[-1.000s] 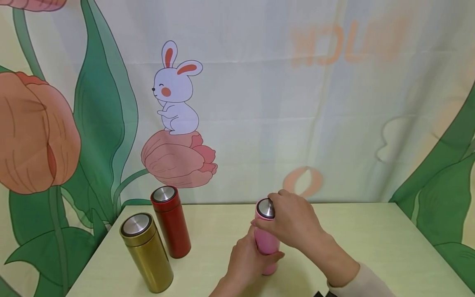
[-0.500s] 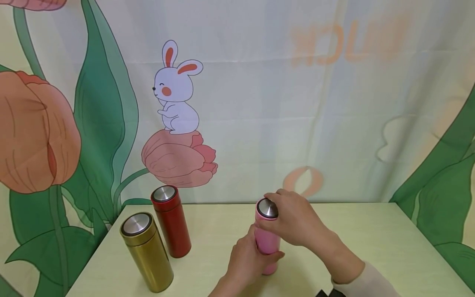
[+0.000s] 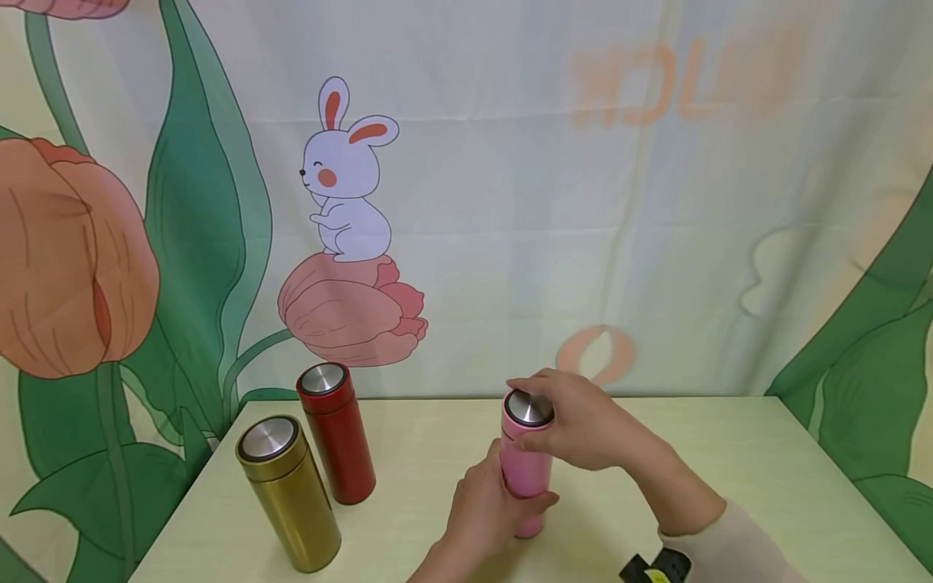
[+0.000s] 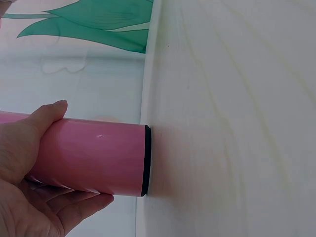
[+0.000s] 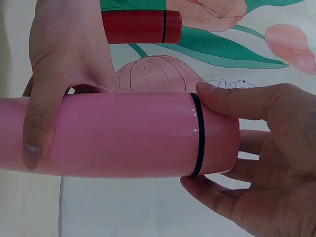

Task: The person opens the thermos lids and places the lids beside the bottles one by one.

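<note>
A pink thermos bottle [image 3: 526,476] stands upright on the table, right of centre in the head view. My left hand [image 3: 483,512] grips its lower body, thumb on one side and fingers round the other. My right hand [image 3: 583,419] holds the steel-topped lid [image 3: 530,409], its thumb and fingers spread around the rim. In the right wrist view a black ring [image 5: 198,134] shows between the pink lid [image 5: 220,140] and the body. The bottle's black base edge [image 4: 146,160] meets the tabletop in the left wrist view.
A gold thermos [image 3: 295,502] and a red thermos [image 3: 338,441] stand upright at the left of the pale table [image 3: 415,461]. Behind the table hangs a printed curtain [image 3: 496,243] with a rabbit and flowers. A black device [image 3: 656,567] sits at the right sleeve.
My right hand has turned around the lid and its forearm has swung right, bringing more of the black device into view. The left hand stays in place around the bottle.
</note>
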A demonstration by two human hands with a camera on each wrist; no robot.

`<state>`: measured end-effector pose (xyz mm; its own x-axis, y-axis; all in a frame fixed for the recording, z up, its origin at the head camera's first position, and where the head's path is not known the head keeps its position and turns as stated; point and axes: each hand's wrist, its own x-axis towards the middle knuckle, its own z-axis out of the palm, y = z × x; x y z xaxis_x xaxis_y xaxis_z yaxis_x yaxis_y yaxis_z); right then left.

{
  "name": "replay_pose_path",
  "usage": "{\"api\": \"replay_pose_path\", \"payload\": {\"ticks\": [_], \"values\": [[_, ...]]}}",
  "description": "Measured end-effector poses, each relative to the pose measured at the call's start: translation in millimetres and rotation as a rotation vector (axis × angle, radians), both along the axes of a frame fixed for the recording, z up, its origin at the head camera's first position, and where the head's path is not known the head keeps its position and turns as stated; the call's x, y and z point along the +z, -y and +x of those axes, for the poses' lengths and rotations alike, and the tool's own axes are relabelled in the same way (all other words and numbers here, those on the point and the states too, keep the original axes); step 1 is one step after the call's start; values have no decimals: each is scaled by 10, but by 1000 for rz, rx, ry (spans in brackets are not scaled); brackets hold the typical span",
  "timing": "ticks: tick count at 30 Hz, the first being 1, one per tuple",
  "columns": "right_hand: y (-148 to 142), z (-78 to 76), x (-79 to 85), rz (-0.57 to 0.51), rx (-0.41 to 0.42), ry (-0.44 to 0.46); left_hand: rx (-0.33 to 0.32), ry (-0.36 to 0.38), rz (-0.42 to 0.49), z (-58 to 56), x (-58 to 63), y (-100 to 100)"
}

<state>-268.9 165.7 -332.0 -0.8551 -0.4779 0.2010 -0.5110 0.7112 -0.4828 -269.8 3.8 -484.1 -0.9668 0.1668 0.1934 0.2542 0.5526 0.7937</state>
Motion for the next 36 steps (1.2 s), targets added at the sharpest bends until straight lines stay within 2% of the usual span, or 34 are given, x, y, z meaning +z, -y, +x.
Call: {"api": "replay_pose_path", "payload": {"ticks": [4,9,19,24,29,36], "values": [[-33,-34,2,-34,58,46,0,-9,-6,-1,-4,-1],[-58,-57,-8,-45,91,56,2,-16,-11,4,5,-5],[-58,-51,-49,-102,46,67,11,1,-10,3,0,-7],[8,-3,-47,-67,-35,28,18,3,-5,1,0,-6],[83,70,-51,42,-179,-63,15,-14,1,17,2,-6],[208,157,-9,136,-337,-117,15,-19,-14,26,2,-2]]}}
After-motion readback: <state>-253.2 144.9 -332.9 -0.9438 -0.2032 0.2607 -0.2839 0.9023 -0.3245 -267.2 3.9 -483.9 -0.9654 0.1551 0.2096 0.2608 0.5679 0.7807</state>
